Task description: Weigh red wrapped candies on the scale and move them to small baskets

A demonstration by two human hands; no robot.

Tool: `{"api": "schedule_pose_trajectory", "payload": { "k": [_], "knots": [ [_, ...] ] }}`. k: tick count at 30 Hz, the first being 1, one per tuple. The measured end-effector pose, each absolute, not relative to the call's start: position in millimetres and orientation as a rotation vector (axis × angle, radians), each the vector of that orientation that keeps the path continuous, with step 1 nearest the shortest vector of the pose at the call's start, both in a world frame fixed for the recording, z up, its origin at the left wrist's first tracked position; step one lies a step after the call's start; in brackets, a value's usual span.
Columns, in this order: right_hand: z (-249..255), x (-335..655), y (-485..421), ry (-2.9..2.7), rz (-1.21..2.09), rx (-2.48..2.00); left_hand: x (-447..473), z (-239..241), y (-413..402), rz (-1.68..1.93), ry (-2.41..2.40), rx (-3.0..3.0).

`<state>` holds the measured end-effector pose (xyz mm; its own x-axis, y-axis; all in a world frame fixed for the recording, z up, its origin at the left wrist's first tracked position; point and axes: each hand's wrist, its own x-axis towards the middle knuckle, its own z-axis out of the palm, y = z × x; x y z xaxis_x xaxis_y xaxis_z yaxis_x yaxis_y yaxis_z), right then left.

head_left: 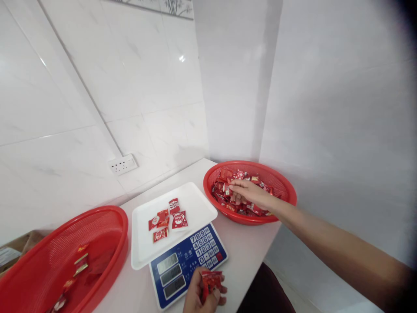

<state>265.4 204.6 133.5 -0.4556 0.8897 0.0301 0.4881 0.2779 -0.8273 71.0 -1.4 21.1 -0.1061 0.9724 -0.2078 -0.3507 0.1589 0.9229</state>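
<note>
My left hand point(205, 295), at the bottom edge in front of the scale, is closed around red wrapped snack packets point(211, 280); how many cannot be made out. My right hand point(246, 192) reaches into the right red basket point(283, 184), which holds a heap of small red packets point(223, 203). Its fingertips are pinched at a red-and-white packet point(226, 188). Between the two baskets stands a digital scale point(187, 265) with a blue keypad panel. Several red packets point(179, 220) lie on its white tray point(143, 248).
To the left is another red basket point(122, 230) with a few packets point(81, 264) inside. A cardboard box point(19, 248) sits behind it. White tiled walls meet behind the white table point(239, 243), with a socket strip point(123, 164) low on the left wall.
</note>
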Motion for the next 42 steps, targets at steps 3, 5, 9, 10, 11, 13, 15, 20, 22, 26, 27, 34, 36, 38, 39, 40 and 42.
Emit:
{"api": "schedule_pose_trajectory", "payload": {
  "k": [3,5,9,10,11,13,15,20,22,26,27,34,36,38,39,40,42],
  "knots": [
    [136.1,248.3,158.1,-1.920,1.241,-1.109,71.7,52.5,-0.6,1.473,1.046,0.667],
    [130.9,233.6,127.2,-1.700,1.494,-0.932,71.3,70.0,0.7,1.556,1.065,0.594],
    [111.9,203.6,81.6,-1.546,1.661,-0.802,69.3,87.3,2.5,1.618,1.126,0.543],
    [107.2,197.3,74.5,-1.536,1.673,-0.797,68.7,88.4,2.2,1.633,1.112,0.569],
    [102.9,191.8,69.1,-1.528,1.683,-0.791,68.0,88.8,1.7,1.644,1.096,0.596],
    [96.1,183.8,62.3,-1.513,1.688,-0.795,66.7,88.2,0.4,1.648,1.077,0.627],
    [91.3,179.6,59.5,-1.500,1.671,-0.821,65.4,87.1,-0.7,1.649,1.078,0.625],
    [85.4,181.1,59.2,-1.598,1.621,-0.891,63.4,84.9,-0.8,1.633,1.112,0.592],
    [84.6,183.5,59.7,-1.624,1.607,-0.914,63.4,84.0,-0.6,1.633,1.110,0.609],
    [84.1,187.3,60.4,-1.630,1.635,-0.926,63.2,80.2,-1.2,1.649,1.114,0.602],
    [83.8,188.0,60.5,-1.632,1.642,-0.926,63.0,79.0,-1.5,1.652,1.123,0.596],
    [75.4,194.2,62.4,-1.557,1.679,-0.848,63.9,76.3,-5.4,1.615,1.123,0.590],
    [75.9,196.6,62.5,-1.554,1.710,-0.776,65.2,76.9,-7.4,1.632,1.134,0.522],
    [80.0,198.2,59.7,-1.672,1.757,-0.703,66.1,76.5,-10.0,1.645,1.223,0.533],
    [82.9,198.4,57.1,-1.768,1.774,-0.675,66.3,75.9,-11.4,1.645,1.285,0.596],
    [85.9,198.2,53.7,-1.870,1.783,-0.646,66.5,74.9,-12.8,1.635,1.343,0.689],
    [90.4,197.0,46.6,-2.019,1.757,-0.564,66.6,72.8,-15.0,1.585,1.417,0.882]
  ]
}}
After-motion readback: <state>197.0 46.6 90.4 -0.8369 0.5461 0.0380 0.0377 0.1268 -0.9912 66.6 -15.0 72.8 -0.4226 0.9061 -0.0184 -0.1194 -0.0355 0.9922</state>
